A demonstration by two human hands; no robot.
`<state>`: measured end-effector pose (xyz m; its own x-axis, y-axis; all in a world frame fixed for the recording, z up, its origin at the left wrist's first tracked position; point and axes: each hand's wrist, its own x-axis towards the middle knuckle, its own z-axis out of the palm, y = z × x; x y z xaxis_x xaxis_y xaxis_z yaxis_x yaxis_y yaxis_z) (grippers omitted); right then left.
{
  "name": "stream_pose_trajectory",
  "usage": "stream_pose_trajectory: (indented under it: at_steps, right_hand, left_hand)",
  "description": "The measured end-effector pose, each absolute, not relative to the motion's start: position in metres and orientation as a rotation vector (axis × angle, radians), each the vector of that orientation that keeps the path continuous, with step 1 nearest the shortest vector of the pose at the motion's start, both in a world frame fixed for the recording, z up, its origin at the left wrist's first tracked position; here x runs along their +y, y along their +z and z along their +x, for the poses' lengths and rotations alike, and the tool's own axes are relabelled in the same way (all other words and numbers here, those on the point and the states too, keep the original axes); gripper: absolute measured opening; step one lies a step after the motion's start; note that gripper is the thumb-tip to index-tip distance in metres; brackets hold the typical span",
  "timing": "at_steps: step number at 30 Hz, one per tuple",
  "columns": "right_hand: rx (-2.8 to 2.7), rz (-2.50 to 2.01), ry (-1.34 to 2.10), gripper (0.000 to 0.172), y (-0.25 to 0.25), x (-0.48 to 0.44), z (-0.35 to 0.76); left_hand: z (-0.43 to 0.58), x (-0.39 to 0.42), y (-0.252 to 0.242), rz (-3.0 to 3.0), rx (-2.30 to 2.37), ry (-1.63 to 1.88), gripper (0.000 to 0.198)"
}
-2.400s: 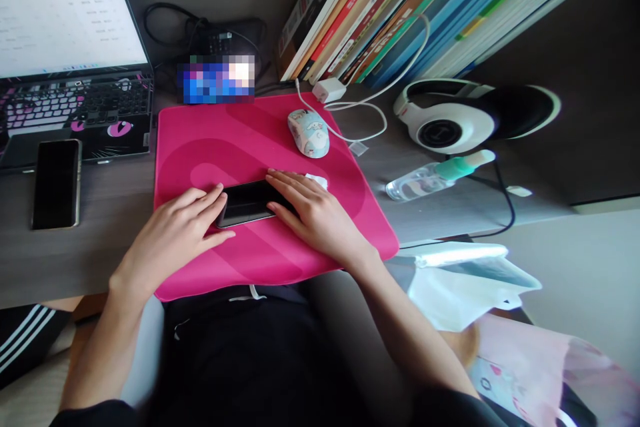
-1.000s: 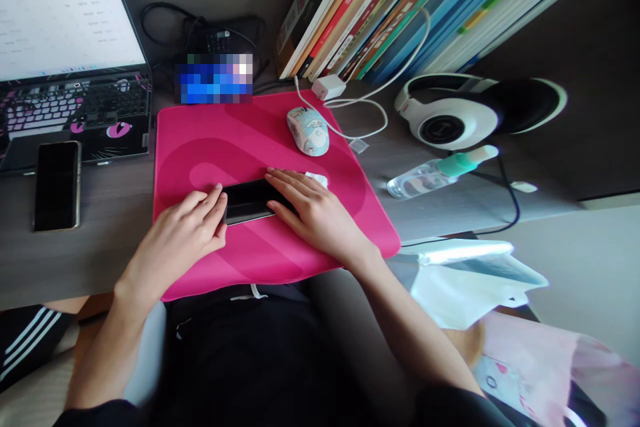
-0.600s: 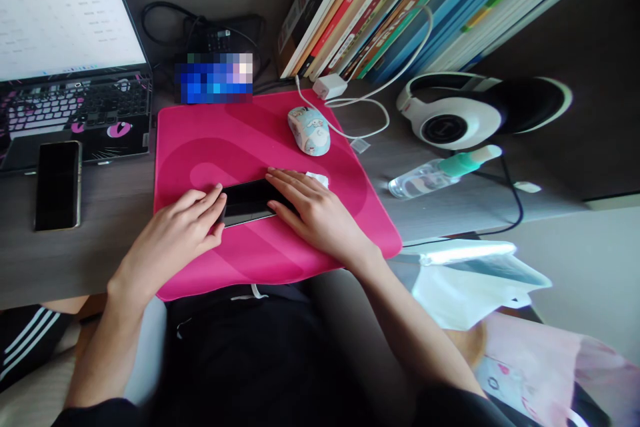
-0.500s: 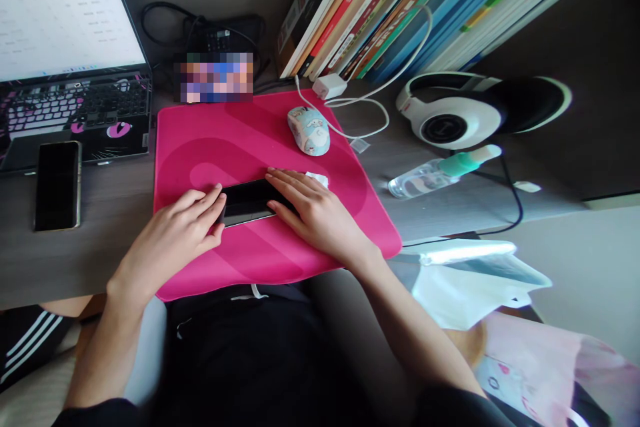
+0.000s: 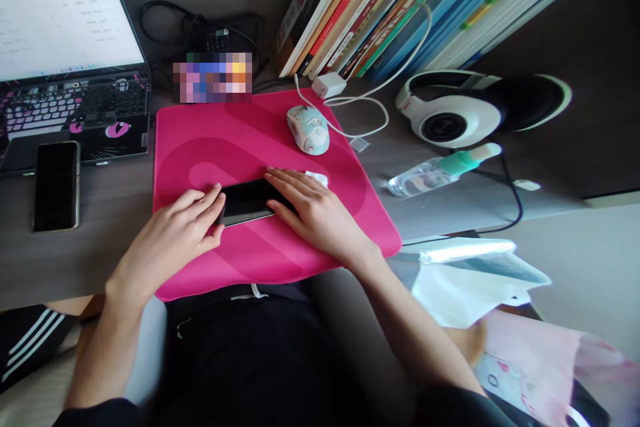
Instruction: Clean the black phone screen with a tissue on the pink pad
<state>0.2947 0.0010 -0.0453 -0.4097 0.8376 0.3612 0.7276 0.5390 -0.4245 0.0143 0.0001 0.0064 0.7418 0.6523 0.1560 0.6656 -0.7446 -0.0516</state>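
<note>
A black smartphone (image 5: 247, 201) lies screen up on the pink desk mat (image 5: 235, 137), a paler strip showing along its near edge. At its left end, my left hand (image 5: 177, 233) is closed, with the fingertips on the far side and the thumb on the near side. My right hand (image 5: 315, 210) lies over the other end, fingers stretched out flat across the glass and the thumb apart from them. That end of the phone is hidden under the palm. A small crumpled white piece (image 5: 317, 179) sits just beyond the right hand's knuckles.
Beyond the hands sits a patterned mouse (image 5: 308, 129) near a white charger (image 5: 329, 85) with its cable. On the left are a laptop (image 5: 75, 113) and another phone (image 5: 57, 185). Headphones (image 5: 450, 113), a spray bottle (image 5: 425, 177) and a row of books (image 5: 370, 13) occupy the right.
</note>
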Motion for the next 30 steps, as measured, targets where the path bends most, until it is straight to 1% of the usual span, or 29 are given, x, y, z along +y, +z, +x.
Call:
stream_pose_trajectory:
  at_steps: [7, 30]
  right_hand:
    - [-2.245, -1.26, 0.267, 0.049, -0.0456, 0.0009, 0.2946]
    - [-2.251, -1.263, 0.24, 0.048, -0.0463, 0.0012, 0.2948]
  left_hand:
    - [0.0142, 0.0002, 0.0052, -2.807, -1.009, -0.12, 0.047]
    - [0.017, -0.0018, 0.0096, -2.819, -0.966, -0.07, 0.046]
